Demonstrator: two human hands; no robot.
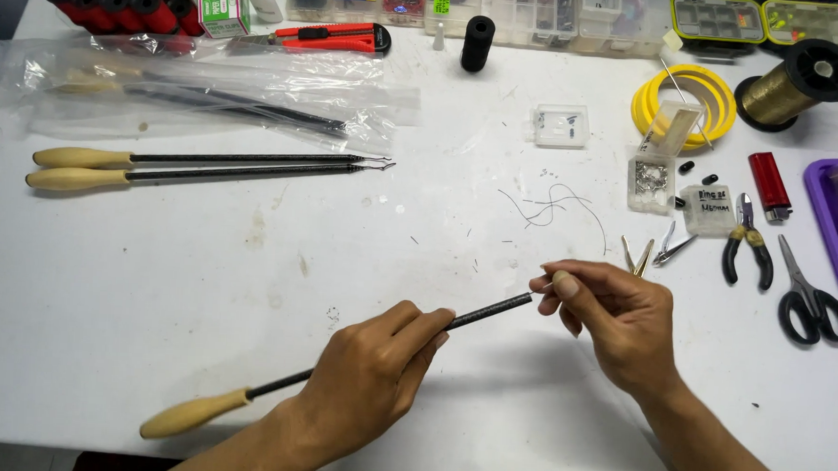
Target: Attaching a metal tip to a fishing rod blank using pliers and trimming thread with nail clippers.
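Left hand point(367, 379) fingers wrapped mid-shaft round thin black rod with pale wooden handle point(376, 351); right hand point(613, 315) fingertips pinched narrow at rod tip.

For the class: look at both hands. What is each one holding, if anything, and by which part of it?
The left hand grips a thin black rod with a pale wooden handle around its shaft. The right hand pinches the rod's tip.

Bright even light is washing the white table point(200, 282); soft shadows are sitting under both arms, everything's staying sharp.
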